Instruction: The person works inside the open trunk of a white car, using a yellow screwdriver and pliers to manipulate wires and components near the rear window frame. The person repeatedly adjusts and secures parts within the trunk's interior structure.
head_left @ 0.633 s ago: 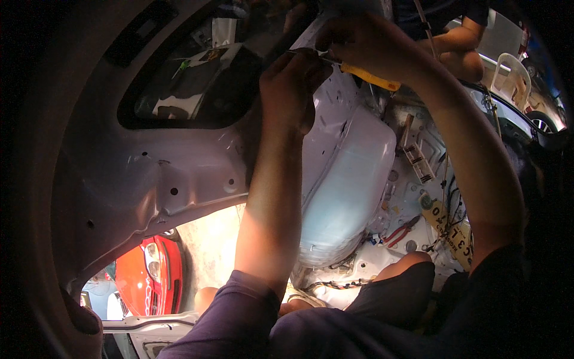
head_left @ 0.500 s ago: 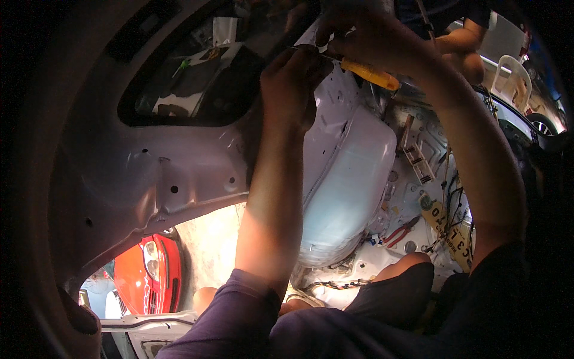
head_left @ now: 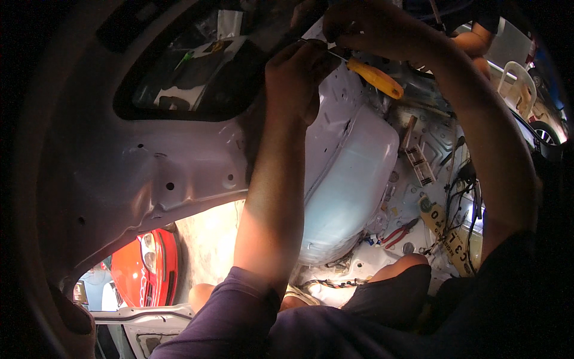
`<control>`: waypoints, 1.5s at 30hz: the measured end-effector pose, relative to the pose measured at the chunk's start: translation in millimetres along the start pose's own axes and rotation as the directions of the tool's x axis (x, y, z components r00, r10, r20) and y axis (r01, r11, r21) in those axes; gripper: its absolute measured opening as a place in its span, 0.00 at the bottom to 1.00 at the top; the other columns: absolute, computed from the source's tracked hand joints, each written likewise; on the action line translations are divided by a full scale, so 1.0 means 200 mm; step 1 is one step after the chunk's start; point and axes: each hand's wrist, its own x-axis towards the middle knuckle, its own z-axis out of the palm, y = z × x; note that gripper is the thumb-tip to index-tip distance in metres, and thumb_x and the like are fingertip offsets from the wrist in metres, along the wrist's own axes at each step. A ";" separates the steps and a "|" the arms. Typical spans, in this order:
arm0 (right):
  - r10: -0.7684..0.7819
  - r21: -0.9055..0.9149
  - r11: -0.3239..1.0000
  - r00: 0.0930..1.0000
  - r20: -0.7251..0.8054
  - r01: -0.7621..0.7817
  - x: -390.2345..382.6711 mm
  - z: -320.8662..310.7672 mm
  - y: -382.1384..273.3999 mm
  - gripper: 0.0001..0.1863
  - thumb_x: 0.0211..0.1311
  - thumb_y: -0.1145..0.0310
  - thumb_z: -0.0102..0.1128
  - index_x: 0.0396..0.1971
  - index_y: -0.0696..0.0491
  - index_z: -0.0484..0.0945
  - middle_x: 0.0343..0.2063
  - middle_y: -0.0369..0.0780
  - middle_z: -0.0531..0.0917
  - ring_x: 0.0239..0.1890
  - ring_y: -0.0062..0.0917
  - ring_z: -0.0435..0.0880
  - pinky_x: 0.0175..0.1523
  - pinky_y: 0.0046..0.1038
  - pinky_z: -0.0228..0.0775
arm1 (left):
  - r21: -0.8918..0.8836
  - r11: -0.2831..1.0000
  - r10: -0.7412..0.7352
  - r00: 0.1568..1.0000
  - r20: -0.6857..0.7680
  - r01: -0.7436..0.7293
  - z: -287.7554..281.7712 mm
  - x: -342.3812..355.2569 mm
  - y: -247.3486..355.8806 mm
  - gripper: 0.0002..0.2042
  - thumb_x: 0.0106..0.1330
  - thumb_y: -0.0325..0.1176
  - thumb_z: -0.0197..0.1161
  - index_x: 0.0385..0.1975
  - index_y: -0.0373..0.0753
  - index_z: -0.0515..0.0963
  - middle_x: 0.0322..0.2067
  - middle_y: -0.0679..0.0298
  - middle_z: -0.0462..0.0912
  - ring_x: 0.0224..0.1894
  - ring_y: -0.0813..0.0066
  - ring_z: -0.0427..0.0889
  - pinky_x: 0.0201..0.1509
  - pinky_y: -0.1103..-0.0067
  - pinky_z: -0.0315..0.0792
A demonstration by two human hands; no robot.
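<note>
At 9 o'clock a body panel [head_left: 197, 146] of smooth, glossy painted metal runs in shallow folds, punched with round holes that stand open and uncovered. At 8 o'clock, through the opening below it, shows a rounded red car [head_left: 133, 269]. A dark window [head_left: 197, 66] with softened corners sits at 11 o'clock. At 12 o'clock the left hand [head_left: 294, 75] pinches the thin metal shaft of a screwdriver [head_left: 375, 78], whose ribless-looking yellow handle slants out towards half past one. How far the work there has got cannot be judged, since the spot at the tip is in shadow; the interior around it looks stripped to bare metal, with refitting apparently left undone. Right of centre bulges a pale, sheeny wheel arch [head_left: 353, 185]. At 1 o'clock the right hand [head_left: 368, 30] curls near the shaft; too dark to tell whether it grips anything. Red-handled pliers [head_left: 397, 235] lie at 4 o'clock, a ladder-like plastic bracket [head_left: 420, 164] and loose black wires [head_left: 455, 197] towards 3, a flat yellow plate [head_left: 443, 233] near 4, and a curved white chair [head_left: 529, 90] at 2 o'clock
</note>
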 end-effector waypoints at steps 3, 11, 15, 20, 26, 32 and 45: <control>-0.056 -0.040 0.998 0.998 -0.011 0.055 0.00 0.02 0.07 0.11 0.63 0.66 0.63 0.43 0.52 0.86 0.37 0.46 0.88 0.39 0.37 0.89 0.47 0.39 0.81 | 0.032 0.997 0.073 0.997 0.020 -0.074 0.01 -0.01 -0.02 0.09 0.70 0.27 0.62 0.44 0.27 0.81 0.43 0.50 0.85 0.46 0.59 0.87 0.55 0.70 0.83; -0.253 -0.224 0.943 0.967 0.002 0.247 0.01 0.01 0.09 0.12 0.61 0.64 0.65 0.41 0.52 0.85 0.39 0.45 0.87 0.42 0.41 0.87 0.50 0.42 0.78 | -0.183 0.980 -0.089 0.995 -0.035 0.081 0.05 -0.03 0.03 0.11 0.72 0.25 0.61 0.45 0.19 0.79 0.44 0.45 0.85 0.46 0.60 0.88 0.56 0.72 0.84; -0.194 -0.234 0.953 0.981 0.018 0.193 0.00 -0.01 0.06 0.11 0.59 0.63 0.67 0.38 0.53 0.85 0.36 0.45 0.86 0.40 0.41 0.86 0.48 0.42 0.78 | -0.185 0.973 -0.148 0.988 -0.044 0.138 0.05 -0.04 0.05 0.12 0.72 0.25 0.61 0.46 0.19 0.79 0.45 0.45 0.85 0.47 0.61 0.88 0.57 0.73 0.83; -0.239 -0.292 0.925 0.970 0.049 0.243 0.01 -0.02 0.04 0.11 0.59 0.63 0.66 0.36 0.54 0.85 0.35 0.45 0.87 0.40 0.42 0.86 0.47 0.42 0.77 | 0.162 0.975 -0.161 0.985 0.067 0.149 -0.02 -0.03 0.03 0.16 0.73 0.39 0.63 0.56 0.40 0.82 0.55 0.55 0.85 0.58 0.57 0.83 0.64 0.68 0.78; -0.231 -0.246 0.941 0.973 0.030 0.231 0.01 -0.02 0.04 0.11 0.59 0.64 0.66 0.37 0.54 0.85 0.35 0.45 0.87 0.40 0.42 0.87 0.46 0.41 0.78 | 0.110 0.993 0.036 0.990 0.134 -0.051 -0.04 -0.04 -0.04 0.16 0.72 0.38 0.63 0.56 0.41 0.82 0.54 0.55 0.85 0.58 0.57 0.83 0.64 0.69 0.78; -0.103 -0.185 0.975 0.989 0.102 0.121 0.01 -0.04 0.00 0.10 0.60 0.67 0.65 0.39 0.54 0.85 0.36 0.45 0.88 0.40 0.39 0.88 0.46 0.39 0.78 | -0.170 0.980 -0.114 0.993 -0.027 0.108 0.03 -0.04 -0.01 0.13 0.74 0.27 0.62 0.48 0.20 0.79 0.47 0.46 0.85 0.47 0.63 0.88 0.53 0.76 0.84; -0.249 -0.236 0.944 0.967 -0.047 0.232 0.00 0.02 0.05 0.13 0.58 0.76 0.64 0.44 0.55 0.80 0.37 0.47 0.84 0.42 0.46 0.85 0.48 0.43 0.77 | -0.216 0.942 -0.275 0.959 -0.069 0.255 0.03 -0.02 0.02 0.13 0.69 0.31 0.65 0.51 0.36 0.83 0.51 0.54 0.85 0.52 0.59 0.86 0.58 0.72 0.81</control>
